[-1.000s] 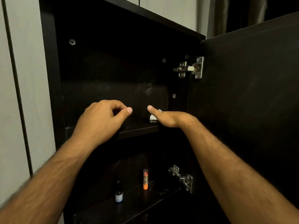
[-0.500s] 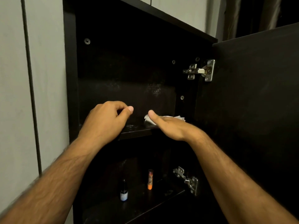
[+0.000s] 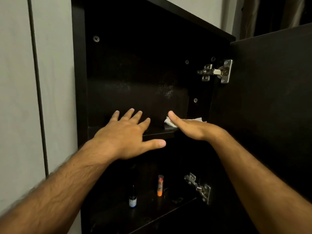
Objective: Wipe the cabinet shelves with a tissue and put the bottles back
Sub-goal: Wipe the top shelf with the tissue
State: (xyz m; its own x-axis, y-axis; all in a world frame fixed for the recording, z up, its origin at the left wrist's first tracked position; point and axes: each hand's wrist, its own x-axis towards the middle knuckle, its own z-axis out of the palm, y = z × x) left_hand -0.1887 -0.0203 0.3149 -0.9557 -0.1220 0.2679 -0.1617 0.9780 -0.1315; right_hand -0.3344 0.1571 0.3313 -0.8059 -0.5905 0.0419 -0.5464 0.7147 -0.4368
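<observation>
Wiping now: you press the tissue (image 3: 170, 122) flat on the upper shelf (image 3: 158, 132) of the cabinet (image 3: 135, 65), near its right rear corner.
Right hand (image 3: 190, 128): fingers straight, palm down on the tissue; your grip is released, nothing pinched.
Left hand (image 3: 128, 132): fingers spread and relaxed over the shelf's front edge, grip released, holding nothing.
Tissue handling: likely light, soft and prone to tear or bunch; keep a flat palm on its middle so it slides without rolling.
Bottles: two upright on the lower shelf (image 3: 152, 215), well apart from your hands: one dark bottle (image 3: 132, 199), one orange-capped tube (image 3: 160, 185) just to its right.
Bottle handling: both look small, stiff and easily tipped; pinch each around the body, mid-height.
Count: one tissue, two bottles, two shelves in view, two hinges (image 3: 216, 71) on the open door (image 3: 270, 98).
</observation>
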